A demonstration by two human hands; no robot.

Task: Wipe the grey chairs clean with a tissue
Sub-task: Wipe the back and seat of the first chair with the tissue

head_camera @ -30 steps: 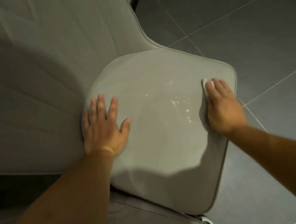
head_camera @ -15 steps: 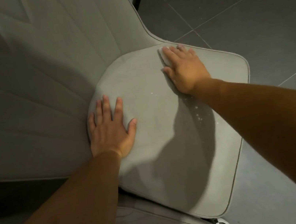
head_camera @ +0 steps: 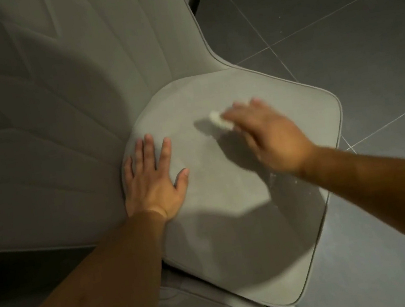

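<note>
My left hand (head_camera: 151, 180) lies flat with fingers spread on the grey chair's seat (head_camera: 232, 222), at its edge beside the backrest (head_camera: 58, 109). Farther across the seat, towards its middle, my right hand (head_camera: 270, 138) is blurred; whether its fingers curl I cannot tell. The white tissue (head_camera: 220, 120) shows at its fingertips. White specks (head_camera: 273, 177) lie near my right wrist.

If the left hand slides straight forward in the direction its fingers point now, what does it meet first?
The left hand lies flat on the seat, fingers pointing at the chair's backrest. It would probably meet the backrest first, where it joins the seat; nothing else shows in between.
</note>
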